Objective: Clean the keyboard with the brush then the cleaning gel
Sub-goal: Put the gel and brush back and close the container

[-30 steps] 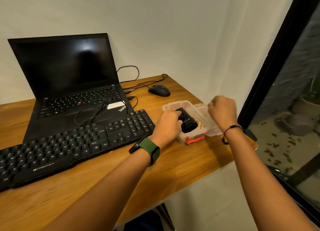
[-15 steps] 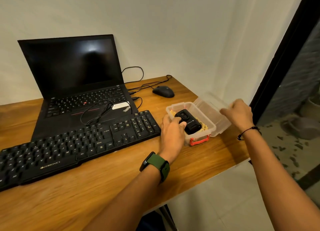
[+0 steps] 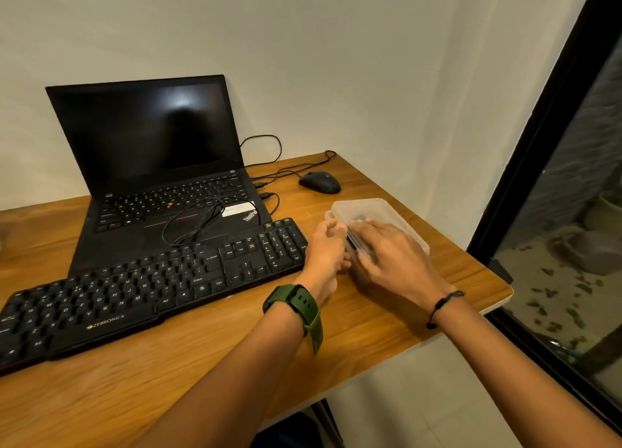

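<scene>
Translucent plastic box (image 3: 377, 212): we press its lid under the flat, spread fingers of our right hand (image 3: 390, 249) while our left hand (image 3: 328, 249) braces its side, fingers hidden; Zebronics keyboard (image 3: 151, 286) lies just left.

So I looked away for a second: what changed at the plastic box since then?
The right hand swung the clear lid over from the box's right side and now presses it flat on the plastic box, covering the black item inside. The left hand stayed against the box's left side. Keyboard, laptop and mouse stayed put.
</scene>
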